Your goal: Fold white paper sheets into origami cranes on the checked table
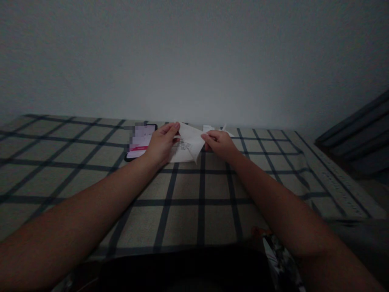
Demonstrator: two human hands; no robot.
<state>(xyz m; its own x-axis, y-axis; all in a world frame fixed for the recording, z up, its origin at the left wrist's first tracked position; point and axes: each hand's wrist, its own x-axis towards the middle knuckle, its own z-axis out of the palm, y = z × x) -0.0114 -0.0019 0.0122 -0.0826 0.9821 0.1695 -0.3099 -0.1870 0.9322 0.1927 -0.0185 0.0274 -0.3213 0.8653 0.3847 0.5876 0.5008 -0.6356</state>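
Observation:
A thin white sheet of paper (191,140) with dark printed or drawn lines is held up between my two hands, above the cloth. My left hand (164,142) pinches its left side near the top corner. On the other side, my right hand (219,142) grips the paper's right edge between thumb and fingers. The sheet is creased, and a corner of it points down at the lower right. Just left of my left hand lies a phone (141,142) with its screen lit, pink and white. Some small white paper pieces (208,128) lie behind my right hand, partly hidden by it.
A checked cloth (185,223) in beige with dark lines covers the table. Behind it rises a plain grey wall (194,61). Dark folded fabric (358,134) hangs at the right. Patterned fabric (284,263) shows below my right forearm.

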